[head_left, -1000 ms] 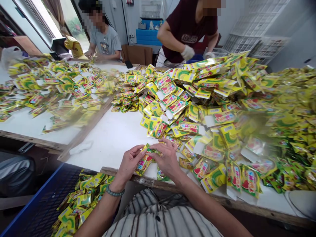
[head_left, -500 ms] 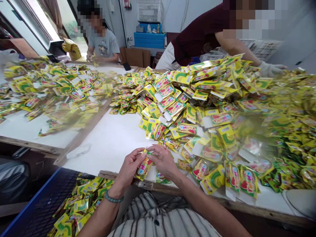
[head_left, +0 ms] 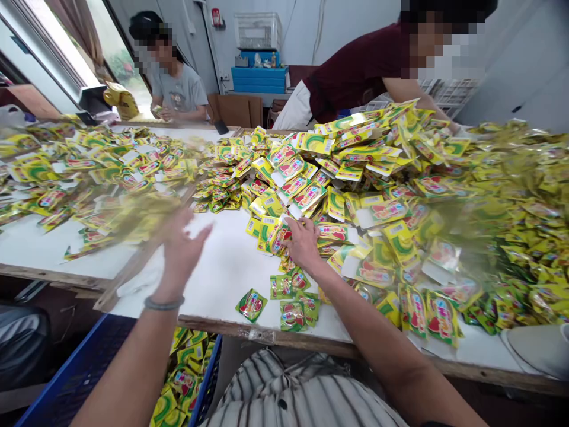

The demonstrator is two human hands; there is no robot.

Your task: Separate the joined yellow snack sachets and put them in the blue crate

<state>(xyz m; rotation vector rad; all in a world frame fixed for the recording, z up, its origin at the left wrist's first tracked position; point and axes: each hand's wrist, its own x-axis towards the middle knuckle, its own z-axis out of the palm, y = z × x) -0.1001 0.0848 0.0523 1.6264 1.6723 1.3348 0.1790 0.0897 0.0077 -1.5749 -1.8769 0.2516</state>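
Note:
My right hand (head_left: pixel 303 242) reaches to the near edge of a heap of small yellow cartons (head_left: pixel 306 193). Its thumb and fingers close on the edge of a yellow carton (head_left: pixel 270 232) with a pink-lettered print. Over the white table left of the heap, my left hand (head_left: pixel 184 246) is raised and slightly blurred, thumb and fingers apart, with nothing visible in it. Small green sachets with a red fruit print lie before me: a single sachet (head_left: pixel 251 305) and several others (head_left: pixel 293 314) close to the table edge.
A blue crate (head_left: pixel 73 367) at my lower left holds many yellow cartons. More cartons (head_left: pixel 115 157) cover the left table section beyond a wooden strip (head_left: pixel 133 267). Sachets (head_left: pixel 533 267) are heaped at right. Two people work across the table.
Both hands have parted from the carton they held near the table edge. My left hand moved left and opened; my right moved up to the heap. The held carton is gone from there.

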